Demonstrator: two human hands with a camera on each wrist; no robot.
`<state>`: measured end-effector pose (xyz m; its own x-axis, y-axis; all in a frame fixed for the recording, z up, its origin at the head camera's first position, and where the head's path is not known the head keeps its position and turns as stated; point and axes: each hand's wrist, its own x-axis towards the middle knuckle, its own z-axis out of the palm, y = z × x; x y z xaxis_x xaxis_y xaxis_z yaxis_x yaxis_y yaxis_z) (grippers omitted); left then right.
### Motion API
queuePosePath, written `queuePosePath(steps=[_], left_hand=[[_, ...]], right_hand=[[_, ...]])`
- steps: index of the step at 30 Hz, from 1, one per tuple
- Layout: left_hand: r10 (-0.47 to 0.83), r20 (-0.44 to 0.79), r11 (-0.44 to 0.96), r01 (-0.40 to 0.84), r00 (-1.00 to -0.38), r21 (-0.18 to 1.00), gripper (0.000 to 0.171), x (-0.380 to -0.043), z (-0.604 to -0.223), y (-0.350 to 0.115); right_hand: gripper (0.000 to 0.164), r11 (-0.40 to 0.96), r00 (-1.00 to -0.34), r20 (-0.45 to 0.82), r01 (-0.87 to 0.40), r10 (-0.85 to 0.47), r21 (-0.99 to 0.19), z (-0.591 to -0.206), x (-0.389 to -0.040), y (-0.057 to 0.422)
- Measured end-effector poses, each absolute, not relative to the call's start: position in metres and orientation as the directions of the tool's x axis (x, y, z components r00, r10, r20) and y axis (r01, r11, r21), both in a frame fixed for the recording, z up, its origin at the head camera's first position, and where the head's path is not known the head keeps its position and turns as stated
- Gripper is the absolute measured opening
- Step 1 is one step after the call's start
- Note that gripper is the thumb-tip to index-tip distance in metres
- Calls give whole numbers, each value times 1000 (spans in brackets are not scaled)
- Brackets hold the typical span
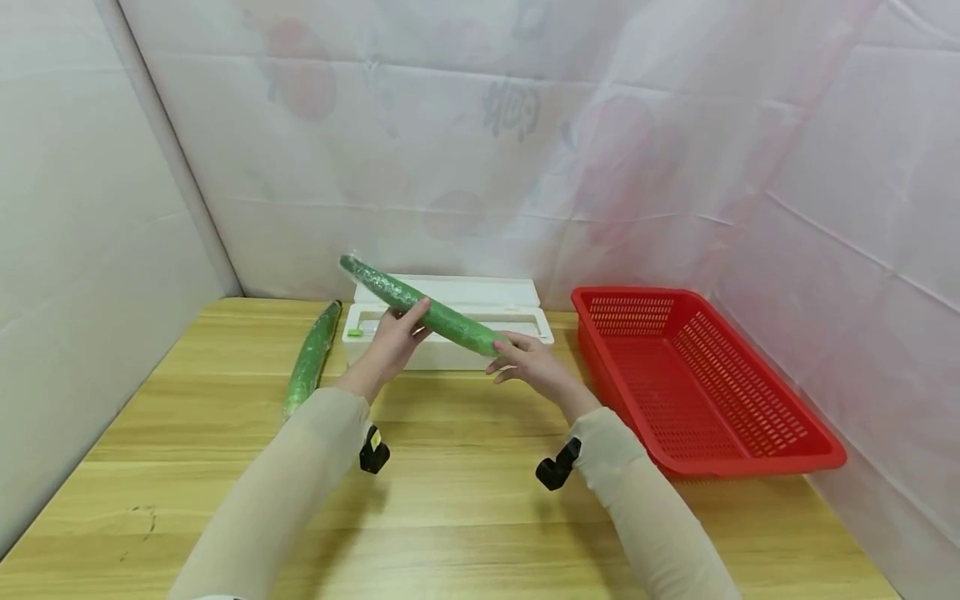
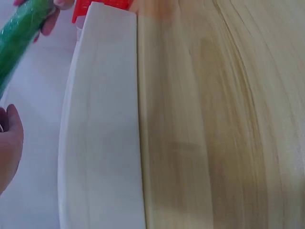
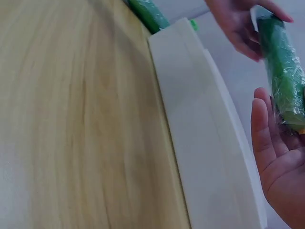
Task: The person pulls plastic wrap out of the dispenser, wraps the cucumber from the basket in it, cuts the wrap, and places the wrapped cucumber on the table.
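A long green cucumber point(image 1: 459, 327) in clear cling film is held aslant above an open white cling film dispenser point(image 1: 442, 358). My left hand point(image 1: 395, 337) grips it near the middle, thumb on the near side. At its lower right end, my right hand point(image 1: 531, 365) holds the tip between thumb and fingers. In the right wrist view, loose film wrinkles around the cucumber's end point(image 3: 286, 71), above the right palm. A second film-wrapped cucumber point(image 1: 313, 354) lies on the table, left of the dispenser.
A red plastic basket point(image 1: 750, 468) with slotted sides stands at the right of the wooden table point(image 1: 465, 517). The dispenser's raised lid point(image 1: 465, 290) leans back, and a small green piece point(image 1: 355, 332) sits at its left end. Pale curtains point(image 1: 420, 150) enclose the table's back and sides.
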<state>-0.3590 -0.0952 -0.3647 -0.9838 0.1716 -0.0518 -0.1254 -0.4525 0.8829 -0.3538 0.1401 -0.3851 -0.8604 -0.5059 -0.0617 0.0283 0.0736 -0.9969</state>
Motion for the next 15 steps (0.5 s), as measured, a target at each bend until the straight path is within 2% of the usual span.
queuePosePath(steps=[2,7,15], left_hand=[[172,-39,-485,-119,-984,866,50,-360,-361,-93],[168,-23,-518,-108,-986,849,49,-360,-357,-90],[-41,-39,-419,-18,-998,908,50,-363,-358,-92]], right_hand=[[48,121,-860,-77,17,-505,-993,-388,-353,137],[49,153,-863,-135,68,-487,-986,-394,-353,130],[44,205,-890,-88,-7,-447,-979,-392,-352,125]])
